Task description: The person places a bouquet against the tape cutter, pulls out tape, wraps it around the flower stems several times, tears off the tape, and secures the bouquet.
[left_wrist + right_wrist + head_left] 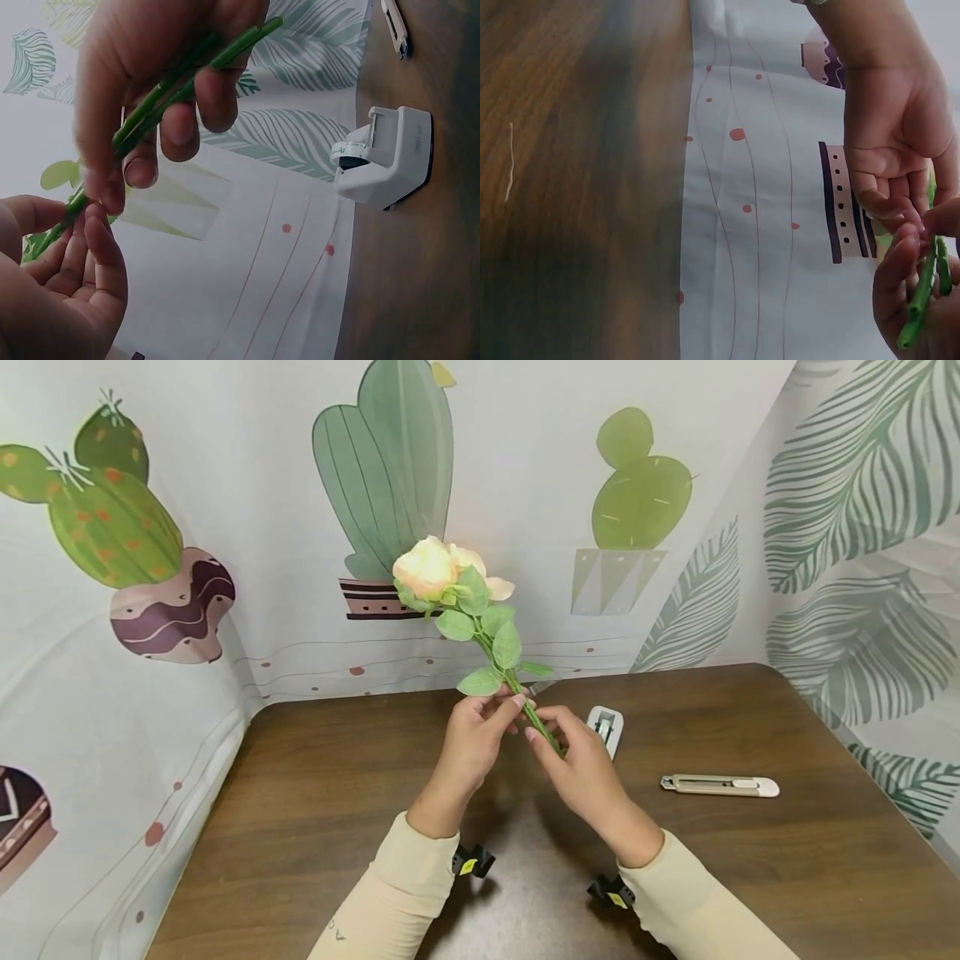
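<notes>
Pale peach roses [427,570] with green leaves are held up over the far part of the table, blooms toward the upper left. My left hand [471,739] pinches their stems just below the leaves, between thumb and fingers. Lower down, my right hand [583,770] grips the same stems, close to the left fingertips. In the left wrist view, the green stems [169,101] run together past the right hand's fingers, and their cut ends stick out. The right wrist view shows the stem ends [919,307] pointing down; the blooms are out of that view.
A white tape dispenser [397,154] stands on the table behind my right hand. To the right lies a beige utility knife [720,786]. A thin pale strip [511,161] lies on the brown table [322,777]. A cactus-print cloth [517,460] hangs behind the table.
</notes>
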`<action>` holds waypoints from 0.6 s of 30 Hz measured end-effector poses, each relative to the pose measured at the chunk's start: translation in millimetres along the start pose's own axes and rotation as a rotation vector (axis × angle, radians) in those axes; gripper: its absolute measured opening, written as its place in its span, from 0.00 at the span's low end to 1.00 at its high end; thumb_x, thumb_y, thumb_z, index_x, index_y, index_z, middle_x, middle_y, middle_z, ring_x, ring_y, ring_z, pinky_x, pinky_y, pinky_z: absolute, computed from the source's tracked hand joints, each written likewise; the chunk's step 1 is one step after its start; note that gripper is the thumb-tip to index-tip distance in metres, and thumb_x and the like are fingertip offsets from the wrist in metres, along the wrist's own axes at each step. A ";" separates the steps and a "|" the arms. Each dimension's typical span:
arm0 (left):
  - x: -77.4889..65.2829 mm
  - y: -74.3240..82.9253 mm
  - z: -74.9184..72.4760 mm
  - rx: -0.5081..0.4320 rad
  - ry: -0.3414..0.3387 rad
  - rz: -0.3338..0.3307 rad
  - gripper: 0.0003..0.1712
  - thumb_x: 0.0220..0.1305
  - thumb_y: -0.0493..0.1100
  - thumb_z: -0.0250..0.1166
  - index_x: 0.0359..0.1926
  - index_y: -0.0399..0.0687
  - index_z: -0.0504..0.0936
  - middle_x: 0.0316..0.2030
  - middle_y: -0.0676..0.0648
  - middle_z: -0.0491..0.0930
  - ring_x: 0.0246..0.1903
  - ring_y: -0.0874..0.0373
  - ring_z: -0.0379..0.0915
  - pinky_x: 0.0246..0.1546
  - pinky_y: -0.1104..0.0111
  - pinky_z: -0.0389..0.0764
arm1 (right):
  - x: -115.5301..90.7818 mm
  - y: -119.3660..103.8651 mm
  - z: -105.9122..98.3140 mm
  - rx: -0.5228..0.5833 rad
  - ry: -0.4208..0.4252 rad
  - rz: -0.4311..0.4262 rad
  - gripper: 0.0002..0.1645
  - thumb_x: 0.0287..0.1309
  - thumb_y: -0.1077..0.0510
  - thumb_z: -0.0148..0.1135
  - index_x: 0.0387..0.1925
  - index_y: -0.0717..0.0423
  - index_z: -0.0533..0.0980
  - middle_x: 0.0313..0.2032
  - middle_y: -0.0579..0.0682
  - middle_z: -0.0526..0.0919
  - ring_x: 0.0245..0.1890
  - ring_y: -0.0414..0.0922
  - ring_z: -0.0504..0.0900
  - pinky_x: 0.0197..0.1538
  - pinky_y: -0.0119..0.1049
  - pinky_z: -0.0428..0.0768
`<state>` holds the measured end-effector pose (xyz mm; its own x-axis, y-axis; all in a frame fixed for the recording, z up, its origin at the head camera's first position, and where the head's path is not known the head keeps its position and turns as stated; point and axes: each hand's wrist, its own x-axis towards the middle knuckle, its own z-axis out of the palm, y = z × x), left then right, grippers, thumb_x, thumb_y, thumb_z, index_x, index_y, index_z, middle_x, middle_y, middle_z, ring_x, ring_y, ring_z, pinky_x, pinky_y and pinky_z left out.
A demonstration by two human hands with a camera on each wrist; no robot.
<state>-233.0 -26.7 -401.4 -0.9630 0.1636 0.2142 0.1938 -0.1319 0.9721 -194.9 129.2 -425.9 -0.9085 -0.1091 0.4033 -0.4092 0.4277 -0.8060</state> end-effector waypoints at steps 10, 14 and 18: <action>-0.2 0.4 -2.8 0.002 -0.013 0.053 0.10 0.71 0.37 0.61 0.47 0.36 0.84 0.42 0.44 0.86 0.35 0.62 0.80 0.37 0.71 0.77 | 3.5 -0.1 -8.3 0.381 -0.222 0.121 0.21 0.81 0.48 0.39 0.47 0.58 0.74 0.23 0.54 0.75 0.13 0.38 0.65 0.15 0.31 0.64; -0.7 0.9 -3.3 -0.003 -0.013 0.055 0.11 0.71 0.37 0.61 0.48 0.35 0.84 0.43 0.41 0.86 0.35 0.62 0.80 0.37 0.71 0.78 | 3.4 0.5 -8.5 0.407 -0.228 0.111 0.20 0.81 0.50 0.40 0.48 0.60 0.74 0.21 0.50 0.72 0.14 0.37 0.63 0.15 0.30 0.62; -0.9 1.7 -2.2 -0.002 0.002 0.036 0.12 0.70 0.37 0.61 0.48 0.33 0.84 0.48 0.39 0.86 0.36 0.63 0.80 0.37 0.72 0.79 | 3.6 1.9 -7.3 0.401 -0.218 0.096 0.18 0.80 0.53 0.42 0.48 0.63 0.73 0.22 0.50 0.70 0.15 0.37 0.62 0.16 0.31 0.62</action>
<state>-232.2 -29.3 -400.1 -0.9560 0.1565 0.2483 0.2275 -0.1397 0.9637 -198.3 136.1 -422.9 -0.9230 -0.2900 0.2531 -0.2839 0.0689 -0.9564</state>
